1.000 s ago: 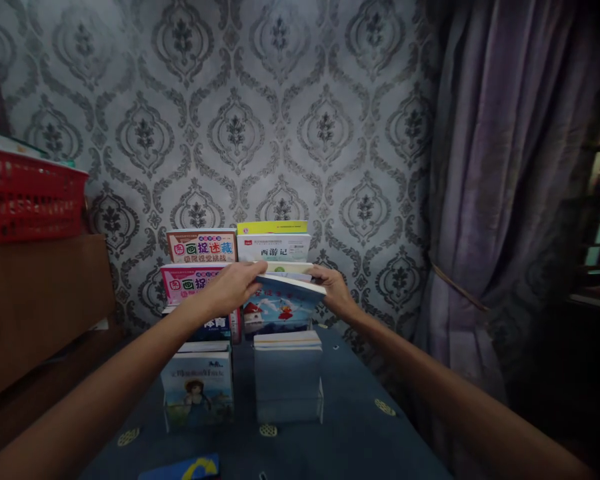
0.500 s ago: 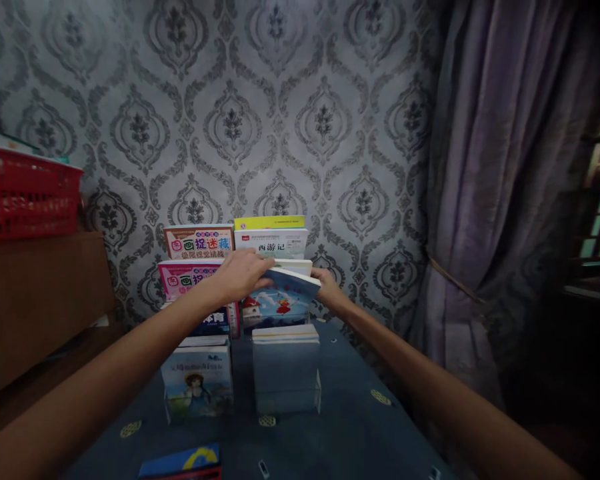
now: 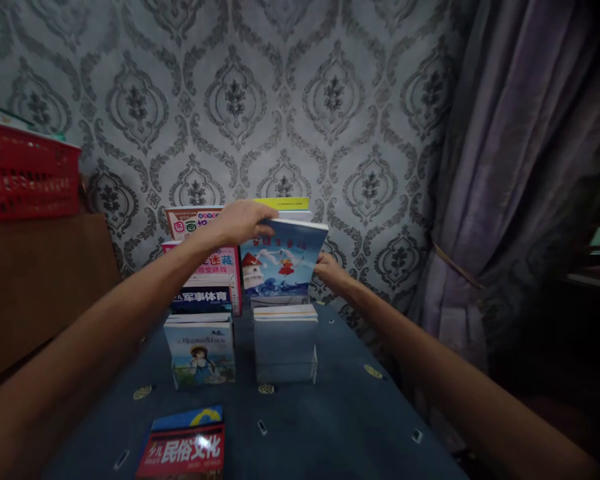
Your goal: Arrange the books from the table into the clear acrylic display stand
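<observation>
Both hands grip a blue picture book [image 3: 280, 248], its cover showing a red-roofed tower, waves and a small red figure. My left hand [image 3: 245, 222] has its fingers closed over the top left corner. At the right edge, my right hand [image 3: 332, 269] pinches the book, its fingertips partly hidden behind it. The book stands nearly upright behind a stack of plain grey-blue books [image 3: 286, 343] in a clear holder. Behind it, a yellow-topped book [image 3: 290, 203] shows only its upper edge.
Left of the held book stand pink puzzle books [image 3: 220, 260], a dark blue book [image 3: 205, 298] and a book with a girl in a hat [image 3: 200, 353]. A red book [image 3: 185, 453] lies at the front. A red basket [image 3: 30, 173] sits on a cardboard box [image 3: 45, 287] at left.
Both hands have raised the blue book and brought it more upright, so more of its cover shows. My view has dipped, revealing more of the red book at the front.
</observation>
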The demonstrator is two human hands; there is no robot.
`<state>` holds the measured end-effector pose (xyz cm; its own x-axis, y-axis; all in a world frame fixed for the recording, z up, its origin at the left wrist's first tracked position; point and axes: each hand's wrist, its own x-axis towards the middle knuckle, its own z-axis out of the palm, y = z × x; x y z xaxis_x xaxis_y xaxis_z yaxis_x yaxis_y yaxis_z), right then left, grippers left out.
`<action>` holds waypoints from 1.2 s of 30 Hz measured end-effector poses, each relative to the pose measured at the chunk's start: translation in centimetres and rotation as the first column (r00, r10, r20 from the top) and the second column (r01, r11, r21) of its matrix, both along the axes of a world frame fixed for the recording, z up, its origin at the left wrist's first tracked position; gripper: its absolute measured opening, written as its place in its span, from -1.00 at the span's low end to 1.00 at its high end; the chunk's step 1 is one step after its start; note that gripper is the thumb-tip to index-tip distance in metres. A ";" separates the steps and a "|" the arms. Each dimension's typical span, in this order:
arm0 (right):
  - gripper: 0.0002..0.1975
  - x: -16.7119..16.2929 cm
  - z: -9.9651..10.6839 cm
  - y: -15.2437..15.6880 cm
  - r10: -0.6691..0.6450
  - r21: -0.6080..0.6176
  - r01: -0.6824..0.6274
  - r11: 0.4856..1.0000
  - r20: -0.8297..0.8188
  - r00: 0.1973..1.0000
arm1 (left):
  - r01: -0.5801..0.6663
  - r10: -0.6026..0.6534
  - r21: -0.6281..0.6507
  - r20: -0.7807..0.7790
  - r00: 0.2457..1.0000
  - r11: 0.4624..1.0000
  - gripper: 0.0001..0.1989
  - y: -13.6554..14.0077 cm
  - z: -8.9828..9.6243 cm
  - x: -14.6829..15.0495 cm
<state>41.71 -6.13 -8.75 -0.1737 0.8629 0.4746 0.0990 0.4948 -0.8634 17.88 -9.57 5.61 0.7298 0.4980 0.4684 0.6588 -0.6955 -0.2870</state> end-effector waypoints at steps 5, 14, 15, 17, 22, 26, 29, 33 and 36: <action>-0.61 0.2 -0.3 0.5 0.014 -0.022 -0.014 1.000 -0.003 1.000 | 0.137 -0.119 -0.097 0.168 0.979 0.986 -0.82 -1.7 7.7 -2.4; -0.57 1.2 -0.5 -2.1 0.134 -0.071 -0.130 0.989 0.048 0.990 | 0.328 -0.274 -0.086 0.379 0.884 0.941 -0.84 -4.8 14.4 -4.2; -0.57 1.2 -0.5 -2.6 0.141 -0.065 -0.137 0.988 0.064 0.988 | 0.310 -0.264 -0.077 0.361 0.894 0.948 -0.85 -4.6 13.9 -3.8; -0.56 1.1 -0.5 -3.2 0.147 -0.050 -0.143 0.988 0.077 0.986 | 0.260 -0.236 -0.034 0.321 0.917 0.965 -0.87 -4.1 12.8 -2.9; -0.52 1.1 -1.0 -3.1 0.121 -0.034 -0.119 0.992 0.056 0.991 | 0.134 -0.153 0.101 0.212 0.965 0.986 -0.84 -3.1 9.8 -1.3; -0.53 1.1 -1.6 -2.5 0.086 -0.070 -0.084 0.994 0.022 0.996 | 0.077 -0.094 0.100 0.179 0.979 0.992 -0.80 -2.4 8.0 -0.6; -0.55 0.9 -1.8 -2.4 0.053 -0.126 -0.052 0.991 0.003 0.999 | 0.090 -0.088 -0.005 0.176 0.980 0.996 -0.77 -1.5 7.2 -0.4; -0.59 0.7 -1.9 -2.7 -0.004 -0.162 0.004 0.987 0.001 1.000 | 0.127 -0.102 -0.174 0.144 0.984 0.977 -0.73 0.0 6.3 -0.1; -0.62 0.6 -2.3 -2.9 -0.022 -0.171 0.020 0.985 -0.011 1.000 | 0.135 -0.111 -0.287 0.098 0.989 0.948 -0.73 1.2 5.5 0.2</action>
